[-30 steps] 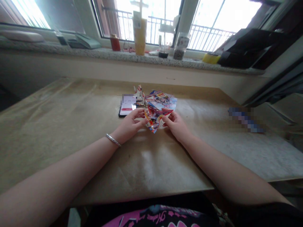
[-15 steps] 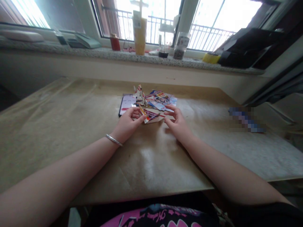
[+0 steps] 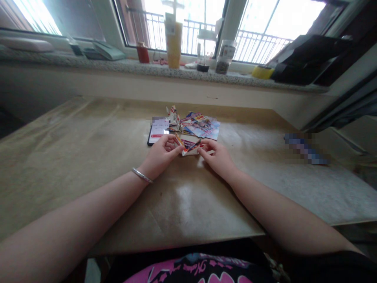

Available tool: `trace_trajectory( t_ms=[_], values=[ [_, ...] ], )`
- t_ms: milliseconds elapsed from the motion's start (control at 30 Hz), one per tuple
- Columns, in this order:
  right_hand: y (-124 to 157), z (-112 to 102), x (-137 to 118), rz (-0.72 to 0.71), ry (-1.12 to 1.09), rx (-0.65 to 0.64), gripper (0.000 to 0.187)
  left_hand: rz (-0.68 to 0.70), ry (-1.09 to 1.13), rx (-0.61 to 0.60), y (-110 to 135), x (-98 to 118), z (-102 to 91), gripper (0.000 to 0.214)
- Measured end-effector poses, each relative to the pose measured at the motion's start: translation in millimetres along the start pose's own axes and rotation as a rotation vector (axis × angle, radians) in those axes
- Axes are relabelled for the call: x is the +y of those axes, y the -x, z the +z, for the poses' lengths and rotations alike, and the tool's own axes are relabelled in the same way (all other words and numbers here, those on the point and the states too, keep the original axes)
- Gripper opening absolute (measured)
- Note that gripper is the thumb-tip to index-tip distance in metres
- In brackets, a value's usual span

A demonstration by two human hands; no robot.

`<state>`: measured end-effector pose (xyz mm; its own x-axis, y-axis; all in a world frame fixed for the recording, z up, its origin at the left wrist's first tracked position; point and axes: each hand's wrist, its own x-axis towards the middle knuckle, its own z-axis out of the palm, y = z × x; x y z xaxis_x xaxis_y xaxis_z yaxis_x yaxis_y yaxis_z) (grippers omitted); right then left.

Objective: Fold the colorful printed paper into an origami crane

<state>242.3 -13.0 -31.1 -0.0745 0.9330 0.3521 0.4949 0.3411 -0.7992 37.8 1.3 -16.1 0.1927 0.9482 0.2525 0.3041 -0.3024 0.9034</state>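
Bracelet (image 3: 141,175) of thin silver metal circles the left wrist, and just beyond it the left hand (image 3: 160,154) curls inward, thumb and fingertips pinched on the near-left end of a small folded paper (image 3: 188,146). Behind that hand, flat on the table (image 3: 73,157), lies a phone (image 3: 157,133) with its screen lit (part of the display is blurred out). The folded paper is a narrow strip printed in red, orange and blue; it spans the gap between the two hands, low over the table, held at both ends rather than lying free. Just past it, farther from the person, sits a loose stack of printed sheets (image 3: 204,127), and at the stack's left edge a small folded figure (image 3: 173,114) stands up. The right hand (image 3: 217,158) meets the strip from the other side, fingertips closed on its right end, palm turned down near the tabletop. Well apart to the right, a blurred patch (image 3: 306,148) lies on the table.
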Motion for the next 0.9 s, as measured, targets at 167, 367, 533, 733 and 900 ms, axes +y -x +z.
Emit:
trace_trajectory(
  t_ms=[167,367,533,733,900],
  values=[
    [1,-1,-5,0.005,-0.052,-0.052,0.028,0.033,0.061,-0.051,0,0,1.7,0.039],
    [0,-3,-7,-0.006,-0.066,-0.075,0.027,0.086,0.113,-0.142,2,6,1.3,0.025],
    [-1,-2,-5,0.111,-0.119,-0.033,0.024,0.159,-0.066,-0.099,0,2,-1.2,0.021],
    [-4,4,0,0.288,-0.448,-0.049,0.029,0.203,-0.215,-0.029,-2,-5,-3.5,0.024],
    [-5,3,-3,0.401,-0.646,-0.09,0.028,0.086,-0.046,-0.018,0,-7,0.2,0.024]
  ],
)
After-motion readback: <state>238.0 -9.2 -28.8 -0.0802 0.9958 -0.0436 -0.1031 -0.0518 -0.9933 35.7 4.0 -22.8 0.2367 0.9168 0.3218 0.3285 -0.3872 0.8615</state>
